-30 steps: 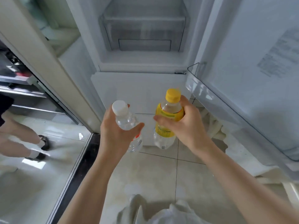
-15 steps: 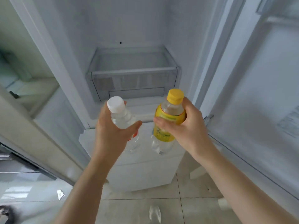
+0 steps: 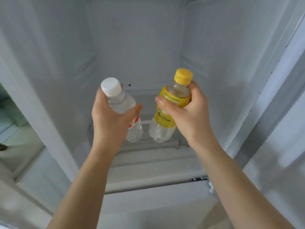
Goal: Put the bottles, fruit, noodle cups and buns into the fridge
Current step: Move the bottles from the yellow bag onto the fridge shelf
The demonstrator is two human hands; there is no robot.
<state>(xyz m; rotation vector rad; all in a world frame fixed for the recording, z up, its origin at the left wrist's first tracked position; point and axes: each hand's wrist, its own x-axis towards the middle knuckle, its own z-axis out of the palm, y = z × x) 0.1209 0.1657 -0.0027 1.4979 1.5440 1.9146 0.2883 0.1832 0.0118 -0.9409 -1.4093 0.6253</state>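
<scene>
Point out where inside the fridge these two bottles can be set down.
The left hand grips the white-capped bottle and the right hand the yellow-capped bottle, both in the air. The fridge floor in front of the clear drawer looks bare. The space between the two bottles is tight.

Two bottles side by side before open fridge (image 3: pixel 140 38): left bottle (image 3: pixel 122 103) in left hand (image 3: pixel 112 116), right bottle (image 3: pixel 166 116) in right hand (image 3: pixel 189 113).

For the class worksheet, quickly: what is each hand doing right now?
Left hand: holding the white-capped bottle.
Right hand: holding the yellow-capped bottle.
</scene>
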